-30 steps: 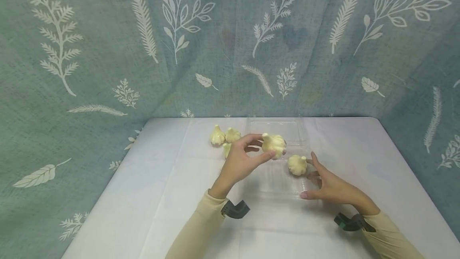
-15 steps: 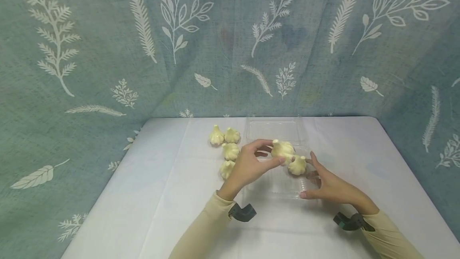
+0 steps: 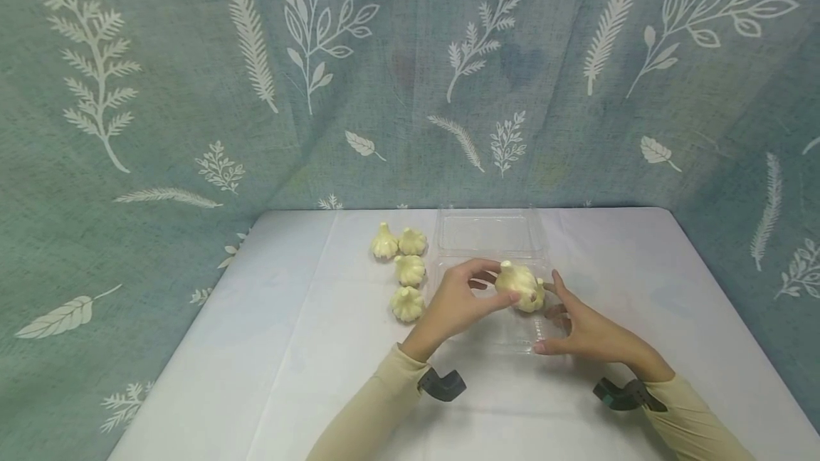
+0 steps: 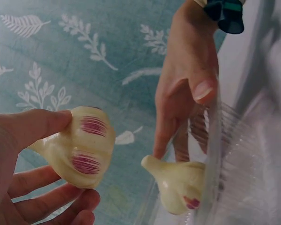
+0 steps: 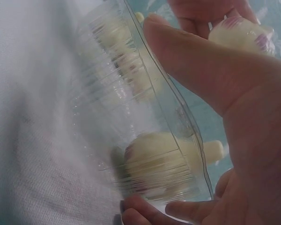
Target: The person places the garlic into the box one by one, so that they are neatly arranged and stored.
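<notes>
Over white cloth (image 3: 256, 354), left grip (image 3: 458, 302) pinches garlic (image 4: 86, 146).

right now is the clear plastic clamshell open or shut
Open: its lid lies back beyond the base, where a garlic bulb sits.
</notes>
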The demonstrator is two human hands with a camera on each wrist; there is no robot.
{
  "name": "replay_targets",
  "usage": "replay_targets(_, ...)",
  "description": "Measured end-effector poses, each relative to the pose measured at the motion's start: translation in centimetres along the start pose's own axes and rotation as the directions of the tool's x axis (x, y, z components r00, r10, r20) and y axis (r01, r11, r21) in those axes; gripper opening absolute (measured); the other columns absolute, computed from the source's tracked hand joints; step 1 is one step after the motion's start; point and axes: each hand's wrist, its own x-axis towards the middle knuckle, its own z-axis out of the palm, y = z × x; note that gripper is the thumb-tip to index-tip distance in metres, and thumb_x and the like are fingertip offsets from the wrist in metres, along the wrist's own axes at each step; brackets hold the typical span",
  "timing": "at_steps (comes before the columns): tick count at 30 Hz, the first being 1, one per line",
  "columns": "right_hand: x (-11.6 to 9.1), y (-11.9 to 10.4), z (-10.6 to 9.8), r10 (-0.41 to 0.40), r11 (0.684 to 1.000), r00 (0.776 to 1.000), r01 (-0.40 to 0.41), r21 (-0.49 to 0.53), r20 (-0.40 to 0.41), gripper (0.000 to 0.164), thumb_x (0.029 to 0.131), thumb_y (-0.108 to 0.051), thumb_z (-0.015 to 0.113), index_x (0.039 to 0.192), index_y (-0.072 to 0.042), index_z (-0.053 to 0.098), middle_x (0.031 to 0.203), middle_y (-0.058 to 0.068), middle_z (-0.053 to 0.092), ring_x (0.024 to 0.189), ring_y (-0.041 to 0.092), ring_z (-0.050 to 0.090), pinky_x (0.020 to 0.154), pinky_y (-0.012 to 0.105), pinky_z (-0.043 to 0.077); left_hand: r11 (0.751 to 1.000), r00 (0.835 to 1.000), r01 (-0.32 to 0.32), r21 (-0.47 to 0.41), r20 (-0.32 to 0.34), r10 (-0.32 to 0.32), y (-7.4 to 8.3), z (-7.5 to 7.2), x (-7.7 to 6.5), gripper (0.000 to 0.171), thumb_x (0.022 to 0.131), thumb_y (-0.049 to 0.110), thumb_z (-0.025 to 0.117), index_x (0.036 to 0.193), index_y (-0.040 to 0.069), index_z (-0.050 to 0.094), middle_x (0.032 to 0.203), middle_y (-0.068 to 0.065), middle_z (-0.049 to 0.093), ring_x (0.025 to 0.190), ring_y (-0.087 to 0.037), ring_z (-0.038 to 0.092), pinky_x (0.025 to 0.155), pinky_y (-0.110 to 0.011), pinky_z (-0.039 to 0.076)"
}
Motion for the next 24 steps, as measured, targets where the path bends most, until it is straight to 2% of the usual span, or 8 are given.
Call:
replay_targets(3, 0.1, 0.0, 0.0, 0.01, 1.0, 1.0, -0.01, -0.014, 0.002, 0.138, 0.083, -0.041, 0.086, 0.16, 0.002, -0.02, 0.152, 0.035, 0.045, 0.134, 0.048, 0.055, 0.106, 0.066, 0.049, 1.0, 1.0, -0.006, 0.016, 0.013, 0.005, -0.3, 0.5, 0.1, 0.049, 0.086, 0.038, 0.083, 0.128, 0.014, 0.071, 0.125, -0.003, 0.074, 0.106, -0.012, 0.07, 0.097, -0.04, 0.06)
replay_targets(6, 0.1, 0.0, 0.1, 0.016, 1.0, 1.0, -0.016, -0.016, 0.001, 0.138, 0.083, -0.041, 0.087, 0.16, 0.002, -0.02, 0.142, 0.032, 0.055, 0.133, 0.046, 0.056, 0.106, 0.065, 0.05, 1.0, 1.0, -0.013, 0.016, 0.018, 0.013, -0.6, 1.0, 0.1, 0.048, 0.086, 0.036, 0.083, 0.127, 0.012, 0.071, 0.124, -0.004, 0.075, 0.106, -0.013, 0.071, 0.096, -0.038, 0.061)
replay_targets(9, 0.1, 0.1, 0.1, 0.002, 1.0, 1.0, -0.002, -0.001, -0.005, 0.138, 0.082, -0.04, 0.087, 0.16, 0.002, -0.019, 0.155, 0.03, 0.043, 0.132, 0.044, 0.056, 0.106, 0.065, 0.049, 1.0, 1.0, -0.018, 0.016, 0.026, 0.018, -0.8, 1.3, 0.1, 0.048, 0.086, 0.035, 0.083, 0.127, 0.012, 0.071, 0.123, -0.004, 0.075, 0.106, -0.014, 0.071, 0.095, -0.037, 0.061)
replay_targets(13, 0.1, 0.4, 0.3, -0.022, 1.0, 1.0, 0.022, 0.018, -0.014, 0.138, 0.082, -0.039, 0.087, 0.16, 0.003, -0.018, 0.169, 0.027, 0.019, 0.133, 0.043, 0.055, 0.108, 0.066, 0.047, 1.0, 0.999, -0.019, 0.02, 0.044, 0.018, -1.1, 1.8, 0.2, 0.049, 0.086, 0.035, 0.083, 0.128, 0.012, 0.071, 0.123, -0.004, 0.075, 0.106, -0.011, 0.071, 0.094, -0.033, 0.061)
replay_targets(20, 0.1, 0.3, 0.2, -0.019, 1.0, 1.0, 0.019, 0.019, -0.002, 0.138, 0.083, -0.038, 0.087, 0.16, 0.002, -0.02, 0.169, 0.029, 0.017, 0.136, 0.047, 0.053, 0.109, 0.068, 0.045, 1.0, 0.998, -0.009, 0.03, 0.068, 0.007, -1.4, 2.4, 0.2, 0.049, 0.087, 0.036, 0.082, 0.127, 0.01, 0.071, 0.124, -0.005, 0.075, 0.108, -0.018, 0.071, 0.092, -0.024, 0.059)
replay_targets(24, 0.0, 0.2, 0.1, -0.016, 1.0, 1.0, 0.016, 0.016, 0.0, 0.138, 0.083, -0.038, 0.087, 0.16, 0.002, -0.021, 0.168, 0.029, 0.018, 0.136, 0.047, 0.053, 0.107, 0.067, 0.047, 0.999, 0.997, -0.007, 0.052, 0.079, 0.003, -1.6, 2.7, 0.3, 0.05, 0.087, 0.037, 0.082, 0.126, 0.009, 0.071, 0.124, -0.006, 0.075, 0.108, -0.017, 0.071, 0.092, -0.022, 0.058)
